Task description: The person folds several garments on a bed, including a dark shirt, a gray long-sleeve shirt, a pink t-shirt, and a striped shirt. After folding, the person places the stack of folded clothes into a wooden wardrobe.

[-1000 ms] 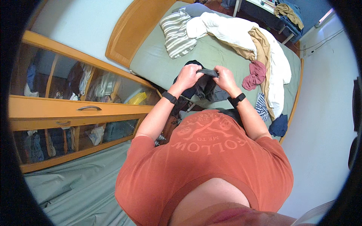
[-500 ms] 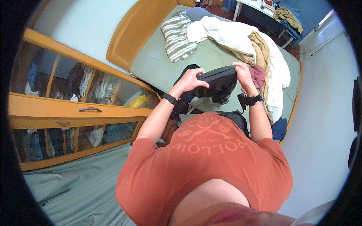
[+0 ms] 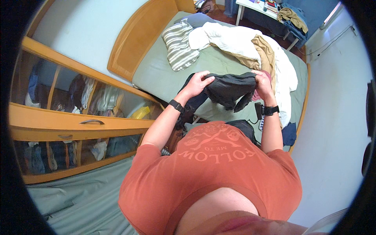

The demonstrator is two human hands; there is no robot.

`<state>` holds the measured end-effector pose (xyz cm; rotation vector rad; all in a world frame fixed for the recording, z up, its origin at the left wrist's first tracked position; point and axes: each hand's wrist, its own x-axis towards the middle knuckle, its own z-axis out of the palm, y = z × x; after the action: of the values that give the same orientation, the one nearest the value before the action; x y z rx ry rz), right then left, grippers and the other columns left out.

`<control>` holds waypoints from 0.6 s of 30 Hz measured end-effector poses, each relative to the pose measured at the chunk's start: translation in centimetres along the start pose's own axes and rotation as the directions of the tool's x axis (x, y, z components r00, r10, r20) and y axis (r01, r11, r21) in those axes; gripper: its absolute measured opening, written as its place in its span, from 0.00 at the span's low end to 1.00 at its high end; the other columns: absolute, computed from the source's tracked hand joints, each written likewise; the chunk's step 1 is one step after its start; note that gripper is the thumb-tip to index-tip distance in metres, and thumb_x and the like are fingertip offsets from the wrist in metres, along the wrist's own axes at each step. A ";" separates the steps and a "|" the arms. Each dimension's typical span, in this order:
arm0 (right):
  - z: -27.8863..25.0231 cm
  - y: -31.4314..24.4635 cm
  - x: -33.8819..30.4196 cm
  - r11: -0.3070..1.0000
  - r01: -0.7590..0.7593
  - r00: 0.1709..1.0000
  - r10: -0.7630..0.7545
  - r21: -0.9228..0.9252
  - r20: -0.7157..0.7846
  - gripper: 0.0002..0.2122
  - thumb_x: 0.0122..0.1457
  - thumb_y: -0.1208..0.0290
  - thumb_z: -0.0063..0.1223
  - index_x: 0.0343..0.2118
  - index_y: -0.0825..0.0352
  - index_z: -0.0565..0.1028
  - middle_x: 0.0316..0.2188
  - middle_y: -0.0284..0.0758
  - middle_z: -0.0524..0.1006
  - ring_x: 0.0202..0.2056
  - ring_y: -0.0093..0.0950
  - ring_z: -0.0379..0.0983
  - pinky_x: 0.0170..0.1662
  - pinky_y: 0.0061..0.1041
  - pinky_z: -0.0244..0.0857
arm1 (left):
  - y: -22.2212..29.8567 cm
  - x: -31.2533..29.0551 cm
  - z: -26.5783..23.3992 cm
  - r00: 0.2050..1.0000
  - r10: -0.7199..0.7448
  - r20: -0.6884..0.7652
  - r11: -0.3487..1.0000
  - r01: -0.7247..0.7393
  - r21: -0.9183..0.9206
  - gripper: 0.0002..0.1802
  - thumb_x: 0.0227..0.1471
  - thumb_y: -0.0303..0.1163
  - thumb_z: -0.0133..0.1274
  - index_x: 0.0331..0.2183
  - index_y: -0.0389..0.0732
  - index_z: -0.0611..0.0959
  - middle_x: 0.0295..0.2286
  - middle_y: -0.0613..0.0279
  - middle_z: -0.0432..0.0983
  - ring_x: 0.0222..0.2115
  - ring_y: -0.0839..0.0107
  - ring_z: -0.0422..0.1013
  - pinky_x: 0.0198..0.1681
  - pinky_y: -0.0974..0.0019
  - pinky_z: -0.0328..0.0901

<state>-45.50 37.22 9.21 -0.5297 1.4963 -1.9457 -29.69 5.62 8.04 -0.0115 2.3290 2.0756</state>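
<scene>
A black garment [image 3: 230, 89] hangs stretched between my two hands above the near side of the bed, its lower part drooping in folds. My left hand [image 3: 197, 83] grips its upper left corner, thumb against fingers. At the upper right corner, my right hand [image 3: 263, 83] is closed on the cloth. Which kind of garment it is cannot be told. Dark navy cloth [image 3: 194, 102] shows beneath my left hand and wrist. Behind my right hand a dusty-red cloth [image 3: 256, 95] is partly hidden.
The bed [image 3: 152, 74] carries a striped pillow [image 3: 179, 47] and a rumpled white and tan duvet [image 3: 235, 41]. A wooden wardrobe [image 3: 58, 117] with glass panels stands left. A white wall [image 3: 333, 137] rises right, near navy cloth [image 3: 289, 134] at the bed's edge. A white desk [image 3: 256, 8] is beyond.
My left hand has closed on the black garment's left end. My hands now hold it spread out more level, and the right hand has moved slightly right and down.
</scene>
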 end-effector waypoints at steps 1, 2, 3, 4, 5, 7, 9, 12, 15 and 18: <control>0.2 0.1 -0.1 1.000 0.012 1.000 -0.012 0.028 0.019 0.10 0.55 0.81 0.40 0.28 0.71 0.77 0.28 0.28 0.77 0.31 0.21 0.69 0.39 0.22 0.63 | 0.2 0.1 0.1 1.000 -0.010 0.015 0.999 0.010 0.031 0.11 0.67 0.35 0.57 0.34 0.38 0.81 0.28 0.78 0.70 0.31 0.84 0.63 0.37 0.71 0.63; 0.5 0.1 -0.1 0.998 -0.011 1.000 0.011 0.062 -0.004 0.11 0.55 0.81 0.40 0.31 0.73 0.78 0.30 0.30 0.78 0.33 0.23 0.70 0.42 0.22 0.63 | 0.3 0.1 0.2 0.999 -0.006 0.040 0.998 0.004 0.055 0.12 0.66 0.35 0.57 0.34 0.37 0.81 0.29 0.78 0.70 0.31 0.84 0.63 0.37 0.71 0.63; 0.7 0.1 -0.1 0.995 0.006 1.000 -0.004 0.098 -0.025 0.12 0.55 0.81 0.40 0.32 0.73 0.79 0.31 0.31 0.78 0.33 0.23 0.71 0.42 0.22 0.64 | 0.5 0.2 0.2 0.998 -0.037 0.054 0.995 0.031 0.097 0.12 0.66 0.36 0.58 0.34 0.37 0.82 0.29 0.78 0.71 0.31 0.84 0.63 0.37 0.71 0.63; 0.9 -0.1 -0.1 0.992 0.009 0.999 -0.004 0.127 -0.045 0.12 0.55 0.81 0.39 0.33 0.73 0.79 0.31 0.31 0.79 0.34 0.23 0.71 0.42 0.22 0.64 | 0.6 0.2 0.1 0.997 -0.021 0.070 0.996 0.014 0.086 0.13 0.65 0.36 0.59 0.32 0.37 0.81 0.28 0.78 0.71 0.30 0.84 0.63 0.35 0.71 0.62; 1.2 -0.3 -0.2 0.988 0.019 0.999 -0.012 0.156 -0.048 0.13 0.55 0.81 0.39 0.35 0.74 0.79 0.32 0.32 0.79 0.34 0.23 0.71 0.43 0.22 0.64 | 0.7 0.1 0.0 0.997 -0.038 0.074 0.995 0.031 0.094 0.14 0.63 0.37 0.60 0.31 0.36 0.81 0.26 0.78 0.70 0.29 0.84 0.62 0.34 0.71 0.62; 1.4 -0.8 -0.2 0.966 0.010 1.000 -0.011 0.258 -0.001 0.17 0.55 0.82 0.38 0.42 0.77 0.79 0.39 0.37 0.81 0.39 0.26 0.74 0.48 0.25 0.67 | 1.0 -0.1 -0.3 0.996 -0.066 0.061 0.995 0.062 0.072 0.14 0.63 0.37 0.61 0.31 0.37 0.82 0.27 0.77 0.71 0.30 0.84 0.63 0.34 0.72 0.62; 1.5 -1.3 -0.2 0.934 0.032 0.999 -0.033 0.355 -0.003 0.19 0.56 0.82 0.38 0.46 0.79 0.79 0.42 0.39 0.82 0.42 0.27 0.76 0.52 0.26 0.68 | 1.2 -0.5 -0.7 0.996 -0.091 0.026 0.996 0.091 0.013 0.11 0.64 0.36 0.59 0.34 0.38 0.84 0.30 0.78 0.73 0.32 0.85 0.65 0.37 0.73 0.62; 1.5 -1.7 0.0 0.919 0.046 0.997 -0.016 0.392 -0.079 0.19 0.57 0.82 0.37 0.48 0.80 0.78 0.44 0.42 0.82 0.45 0.29 0.77 0.54 0.27 0.69 | 1.6 -0.4 -1.2 0.997 -0.077 0.012 0.981 0.078 -0.177 0.08 0.64 0.34 0.59 0.35 0.39 0.84 0.31 0.78 0.75 0.33 0.85 0.67 0.39 0.73 0.64; 1.3 -1.7 0.3 0.939 0.055 0.996 -0.027 0.339 -0.087 0.17 0.58 0.82 0.38 0.46 0.79 0.78 0.41 0.40 0.82 0.42 0.28 0.78 0.51 0.26 0.70 | 1.8 -0.4 -1.5 0.999 -0.032 0.025 0.985 0.036 -0.166 0.07 0.64 0.33 0.59 0.37 0.38 0.84 0.33 0.76 0.78 0.34 0.84 0.69 0.42 0.73 0.66; 0.9 -1.6 0.4 0.957 0.030 0.999 -0.019 0.288 -0.040 0.15 0.59 0.82 0.39 0.43 0.77 0.79 0.36 0.37 0.82 0.38 0.25 0.77 0.47 0.25 0.71 | 2.1 -0.7 -1.6 1.000 0.020 0.021 0.993 -0.017 -0.114 0.08 0.64 0.32 0.59 0.38 0.37 0.85 0.34 0.74 0.78 0.35 0.83 0.70 0.43 0.72 0.66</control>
<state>-45.56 36.53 10.94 -0.3855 1.2012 -2.1556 -29.06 4.22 10.31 0.0316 2.2036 2.2024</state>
